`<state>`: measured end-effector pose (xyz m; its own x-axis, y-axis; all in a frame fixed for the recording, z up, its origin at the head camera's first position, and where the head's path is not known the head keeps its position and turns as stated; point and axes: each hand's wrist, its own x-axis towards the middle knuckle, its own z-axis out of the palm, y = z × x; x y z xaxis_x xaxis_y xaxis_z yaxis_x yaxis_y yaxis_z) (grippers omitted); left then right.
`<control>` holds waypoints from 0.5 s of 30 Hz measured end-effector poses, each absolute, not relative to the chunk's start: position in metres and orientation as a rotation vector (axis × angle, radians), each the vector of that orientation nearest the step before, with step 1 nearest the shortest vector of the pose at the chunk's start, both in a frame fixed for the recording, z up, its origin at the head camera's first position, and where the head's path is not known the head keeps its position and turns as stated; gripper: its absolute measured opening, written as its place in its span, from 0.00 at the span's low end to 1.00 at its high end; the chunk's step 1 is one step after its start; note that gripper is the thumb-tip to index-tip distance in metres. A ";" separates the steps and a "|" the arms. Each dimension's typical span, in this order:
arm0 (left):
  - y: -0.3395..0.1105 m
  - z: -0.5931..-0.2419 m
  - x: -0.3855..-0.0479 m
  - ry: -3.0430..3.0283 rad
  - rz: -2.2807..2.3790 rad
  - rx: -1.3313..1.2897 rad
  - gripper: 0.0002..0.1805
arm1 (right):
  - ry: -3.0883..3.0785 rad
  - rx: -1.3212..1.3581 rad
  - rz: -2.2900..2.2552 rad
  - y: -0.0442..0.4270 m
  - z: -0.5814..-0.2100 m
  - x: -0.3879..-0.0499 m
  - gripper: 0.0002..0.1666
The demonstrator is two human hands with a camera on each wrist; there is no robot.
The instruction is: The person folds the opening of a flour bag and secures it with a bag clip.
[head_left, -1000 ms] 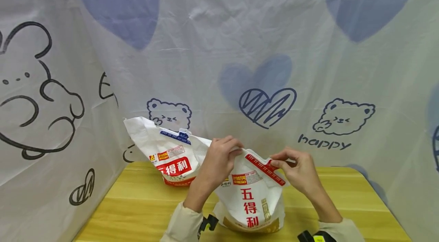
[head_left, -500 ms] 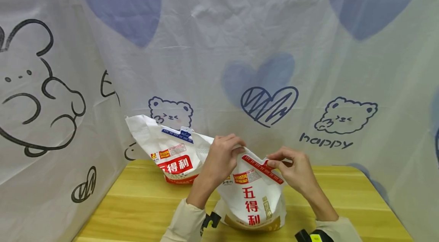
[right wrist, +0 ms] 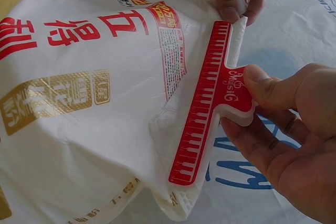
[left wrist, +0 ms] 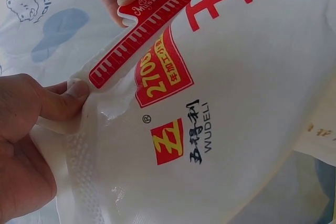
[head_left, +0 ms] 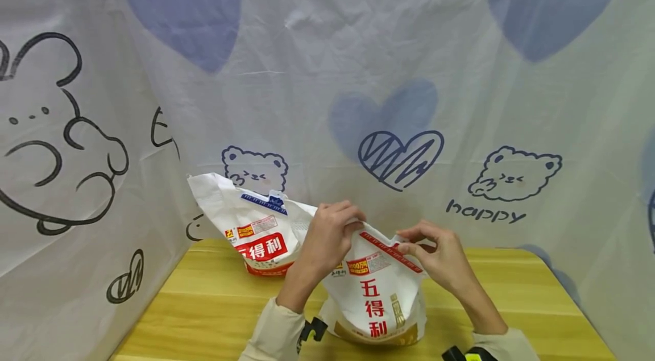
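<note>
A white bag with red and gold lettering (head_left: 372, 298), marked WUDELI in the left wrist view, stands on the table in front of me. Across its folded top edge sits a red bag clip (right wrist: 202, 103) with a piano-key pattern and the word "Music". My right hand (head_left: 440, 250) pinches the clip's handle between thumb and fingers. The left hand (head_left: 330, 239) grips the bag's top edge just beyond the clip's left end, thumb in front. Behind and to the left is a second white bag (head_left: 263, 230), its top folded under a blue clip (head_left: 263, 202).
The yellow wooden table (head_left: 204, 304) extends to both sides of the bags. A white curtain (head_left: 307, 94) with hearts and cartoon bears hangs behind the table and along its left side.
Hardly anything differs. My right hand stays on the clip and my left on the bag's top edge, with only slight shifts of the clip, bag and camera.
</note>
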<state>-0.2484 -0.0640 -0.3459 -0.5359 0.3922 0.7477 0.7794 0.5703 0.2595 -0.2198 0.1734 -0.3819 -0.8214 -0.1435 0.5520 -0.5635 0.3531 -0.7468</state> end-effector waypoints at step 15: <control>-0.069 -0.344 -0.245 -2.204 -0.754 -0.941 0.08 | -2.260 0.572 1.488 0.175 -0.384 -0.217 0.13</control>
